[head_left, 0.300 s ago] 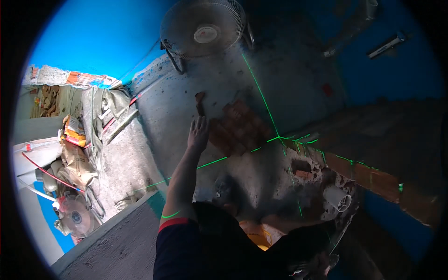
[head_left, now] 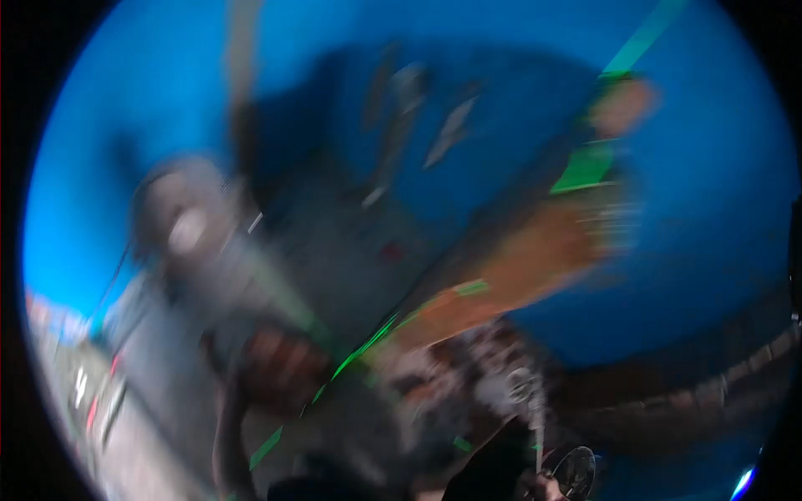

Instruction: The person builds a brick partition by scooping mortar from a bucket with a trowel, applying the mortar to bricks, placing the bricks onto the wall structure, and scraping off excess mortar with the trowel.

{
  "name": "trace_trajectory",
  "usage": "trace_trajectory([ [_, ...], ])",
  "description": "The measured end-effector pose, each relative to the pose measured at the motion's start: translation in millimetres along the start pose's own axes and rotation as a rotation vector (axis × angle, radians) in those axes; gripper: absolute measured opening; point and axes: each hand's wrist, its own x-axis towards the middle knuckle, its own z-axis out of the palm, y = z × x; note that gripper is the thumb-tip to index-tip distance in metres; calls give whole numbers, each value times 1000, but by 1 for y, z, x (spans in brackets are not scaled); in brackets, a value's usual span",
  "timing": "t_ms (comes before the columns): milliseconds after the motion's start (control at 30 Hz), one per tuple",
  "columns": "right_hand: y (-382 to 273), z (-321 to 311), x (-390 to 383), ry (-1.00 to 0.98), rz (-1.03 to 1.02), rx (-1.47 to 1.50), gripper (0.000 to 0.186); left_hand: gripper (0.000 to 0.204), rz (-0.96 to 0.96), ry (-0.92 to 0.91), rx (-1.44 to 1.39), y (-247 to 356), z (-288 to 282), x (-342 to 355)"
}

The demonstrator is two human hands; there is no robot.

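Motion smears the whole view. My left forearm rises from the lower edge, and my left hand point(head_left: 231, 382) is a dim blur beside the reddish-brown bricks point(head_left: 292, 367) on the grey floor. Its fingers cannot be made out, nor whether it touches them. At the lower right, my right hand point(head_left: 547, 488) shows as a small pale shape, apparently closed. A thin light-coloured stick-like thing point(head_left: 540, 430) runs upward from it, and a round thin-rimmed object point(head_left: 576, 473) is right beside it. What exactly the hand holds is unclear.
A round floor fan point(head_left: 180, 217) stands at the left. A low exposed-brick wall point(head_left: 510, 259), crossed by bright green light lines, slants toward the upper right. A whitish pipe end point(head_left: 516, 384) sticks up near my right arm. Blue walls point(head_left: 668, 275) surround the floor.
My view has swung to the right: the fan, bricks and my left hand now appear farther left. My left hand's outstretched fingers have blurred. A light stick-like thing now shows above my right hand.
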Motion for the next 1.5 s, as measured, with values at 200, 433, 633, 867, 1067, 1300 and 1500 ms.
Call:
trace_trajectory([
  [200,1,1,-9,-84,-143,218,34,39,72,417,1180,8,6,-46],
  [433,-1,2,-10,-434,-280,242,33,33,-207,118,1033,8,26,-148],
  [633,-12,4,-8,-469,-148,476,30,43,-286,241,973,-3,76,-163],
  [867,-15,14,-1,-511,-160,516,29,38,-9,574,954,-35,115,-135],
  [1067,-12,7,0,-416,-160,501,26,55,-276,364,458,-39,54,-133],
  [1300,6,-12,15,-572,-216,671,25,45,-256,146,-1463,-67,41,-262],
  [1500,15,-26,12,-748,-205,831,27,44,188,-37,-1533,-61,69,-319],
])
